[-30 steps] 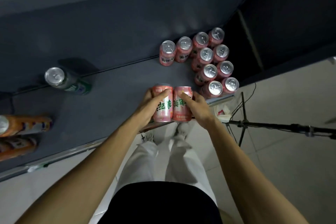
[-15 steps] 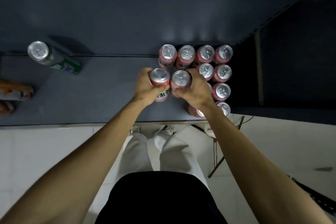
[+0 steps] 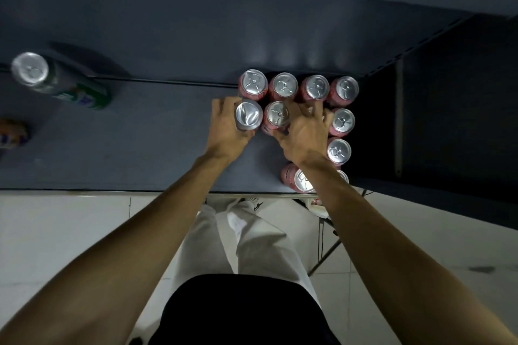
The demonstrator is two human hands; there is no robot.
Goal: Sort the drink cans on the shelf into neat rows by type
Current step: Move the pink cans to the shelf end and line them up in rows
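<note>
Several pink cans stand upright in a block at the right end of the dark shelf (image 3: 140, 154). A back row of pink cans (image 3: 300, 87) runs along the rear wall. My left hand (image 3: 224, 129) grips a pink can (image 3: 248, 115) just in front of that row's left end. Beside it, my right hand (image 3: 304, 131) grips a second pink can (image 3: 277, 116). More pink cans (image 3: 340, 136) line the right edge, and one (image 3: 297, 180) stands under my right forearm near the front edge.
A green can (image 3: 56, 81) stands at the far left of the shelf near the back. An orange can (image 3: 12, 134) shows at the left edge of the view. Below the shelf's front edge are white floor tiles and a tripod leg (image 3: 325, 255).
Both hands have carried their two pink cans from the shelf's front edge back to sit just in front of the rear row. The view has shifted to look more straight down.
</note>
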